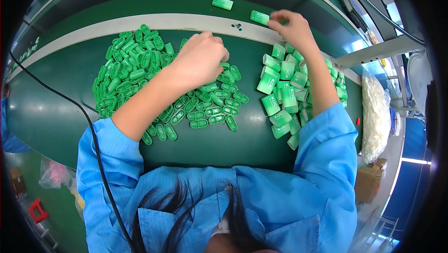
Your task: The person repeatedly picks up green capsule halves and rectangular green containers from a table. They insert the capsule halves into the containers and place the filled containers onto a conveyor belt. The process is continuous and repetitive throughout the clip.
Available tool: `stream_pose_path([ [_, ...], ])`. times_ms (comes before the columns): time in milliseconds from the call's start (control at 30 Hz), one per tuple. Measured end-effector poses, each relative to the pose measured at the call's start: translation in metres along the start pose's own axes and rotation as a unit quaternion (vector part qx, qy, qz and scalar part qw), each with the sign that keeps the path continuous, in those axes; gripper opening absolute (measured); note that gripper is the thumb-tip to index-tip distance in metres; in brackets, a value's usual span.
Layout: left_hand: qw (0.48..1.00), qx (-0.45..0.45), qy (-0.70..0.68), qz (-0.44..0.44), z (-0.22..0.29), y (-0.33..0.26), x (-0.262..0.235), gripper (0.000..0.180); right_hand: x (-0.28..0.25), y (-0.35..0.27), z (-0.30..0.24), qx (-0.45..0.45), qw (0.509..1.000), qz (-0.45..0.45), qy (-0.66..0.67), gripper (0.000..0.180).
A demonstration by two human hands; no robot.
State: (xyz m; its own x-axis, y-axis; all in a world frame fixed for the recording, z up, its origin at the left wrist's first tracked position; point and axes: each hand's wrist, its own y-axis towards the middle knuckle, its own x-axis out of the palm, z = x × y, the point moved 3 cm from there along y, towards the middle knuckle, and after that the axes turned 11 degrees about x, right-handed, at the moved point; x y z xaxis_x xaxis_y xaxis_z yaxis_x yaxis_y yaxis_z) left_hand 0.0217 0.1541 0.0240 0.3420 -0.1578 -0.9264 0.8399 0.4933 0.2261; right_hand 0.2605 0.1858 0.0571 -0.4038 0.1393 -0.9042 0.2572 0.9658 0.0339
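Note:
A heap of small green oval caps [126, 62] with raised rims spreads over the green table on the left and middle. My left hand [203, 61] is above the heap's right part, its fingers curled in; whatever they hold is hidden beneath. On the belt beyond the white rail, my right hand [295, 28] pinches the right end of a green and white oval case [259, 17]. A similar case [222, 3] lies farther left on the belt, apart from both hands. Beneath my right forearm is a pile of green and white oval sleeves [288, 95].
The white rail [116, 25] divides the table [224, 143] from the green belt [154, 3]. Small dark bits [236, 27] lie on the rail. A black cable [84, 108] crosses my left arm. At right stand a metal post [373, 52] and a clear bag of pale pieces [374, 117].

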Motion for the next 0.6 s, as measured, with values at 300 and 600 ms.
stream_pose_path([
  [300, 0.951, -0.067, -0.289, 0.088, 0.019, 0.001, -0.007, 0.02, 0.004, -0.143, -0.018, -0.194, 0.978, 0.018, -0.07, 0.029],
  [600, 0.707, -0.121, -0.677, 0.162, 0.009, 0.001, 0.01, 0.029, 0.009, -0.114, -0.049, -0.123, 0.955, 0.022, 0.268, 0.028],
])
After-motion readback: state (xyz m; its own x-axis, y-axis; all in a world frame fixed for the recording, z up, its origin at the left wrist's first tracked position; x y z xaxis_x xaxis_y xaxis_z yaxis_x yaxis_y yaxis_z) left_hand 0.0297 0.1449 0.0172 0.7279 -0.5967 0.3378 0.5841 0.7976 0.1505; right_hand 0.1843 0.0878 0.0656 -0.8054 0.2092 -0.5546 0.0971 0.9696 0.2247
